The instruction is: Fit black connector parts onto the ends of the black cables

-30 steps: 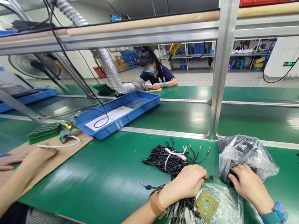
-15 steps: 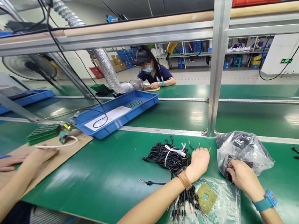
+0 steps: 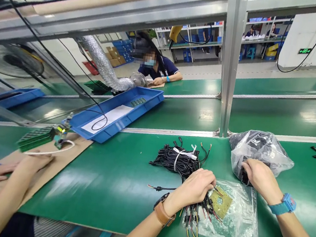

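Head view: a green sign (image 3: 304, 51) bears pale marks too small to read; green bench (image 3: 108, 182) stretches between cardboard (image 3: 63, 150) and cable bundle (image 3: 166, 159); the left hand (image 3: 198, 184) pinches a thin wire (image 3: 218, 191) by a yellowish square (image 3: 223, 211); the right hand (image 3: 258, 174) curls at a stuffed plastic bag (image 3: 277, 159), fingertips hidden, grip impossible to tell

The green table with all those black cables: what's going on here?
A person's left hand seems to pinch a thin wire beside a yellow pad, which lies on a flat plastic bag. The right hand is at a bulging clear bag with dark contents; what its fingers grip is hidden. A tied bundle of black cables lies beyond the left hand. Off to the left, another person's hands are over a cardboard sheet.
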Demonstrator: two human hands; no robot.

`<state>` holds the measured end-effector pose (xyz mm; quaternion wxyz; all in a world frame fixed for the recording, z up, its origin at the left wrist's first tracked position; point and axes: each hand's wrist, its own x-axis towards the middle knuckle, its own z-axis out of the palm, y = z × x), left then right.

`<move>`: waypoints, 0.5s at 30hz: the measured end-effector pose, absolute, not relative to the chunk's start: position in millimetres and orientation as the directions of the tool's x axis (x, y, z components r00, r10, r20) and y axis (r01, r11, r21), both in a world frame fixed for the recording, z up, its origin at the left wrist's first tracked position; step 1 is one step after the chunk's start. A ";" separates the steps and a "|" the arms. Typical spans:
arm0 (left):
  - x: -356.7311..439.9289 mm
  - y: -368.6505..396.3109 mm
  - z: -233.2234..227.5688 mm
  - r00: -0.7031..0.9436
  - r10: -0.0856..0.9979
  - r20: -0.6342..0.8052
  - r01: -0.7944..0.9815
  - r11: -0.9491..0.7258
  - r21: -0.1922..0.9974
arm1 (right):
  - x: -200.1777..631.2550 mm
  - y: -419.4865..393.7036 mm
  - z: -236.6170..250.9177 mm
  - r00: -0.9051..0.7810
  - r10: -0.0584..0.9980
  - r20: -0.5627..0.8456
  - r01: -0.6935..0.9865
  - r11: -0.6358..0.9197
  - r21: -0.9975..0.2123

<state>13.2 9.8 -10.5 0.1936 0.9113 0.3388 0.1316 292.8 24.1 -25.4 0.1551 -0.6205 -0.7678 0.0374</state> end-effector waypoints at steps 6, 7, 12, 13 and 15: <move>21.2 14.2 -24.3 0.732 0.676 0.082 0.616 -0.709 0.342 | 278.5 10.1 -1.8 -0.278 0.901 0.333 0.846 0.394 -0.360; 21.5 14.3 -24.3 0.737 0.672 0.073 0.623 -0.717 0.312 | 272.5 7.2 -0.6 -0.317 0.889 0.331 0.803 0.438 -0.404; 20.8 14.9 -22.0 0.767 0.640 0.043 0.608 -0.746 0.272 | 245.9 -1.4 -2.8 -0.465 0.845 0.264 0.664 0.530 -0.528; 20.9 15.1 -21.7 0.769 0.638 0.046 0.604 -0.748 0.275 | 243.8 -2.2 -2.6 -0.485 0.838 0.251 0.646 0.537 -0.543; 20.9 15.8 -22.0 0.770 0.635 0.059 0.596 -0.750 0.285 | 243.9 -3.4 -0.6 -0.535 0.820 0.202 0.613 0.542 -0.576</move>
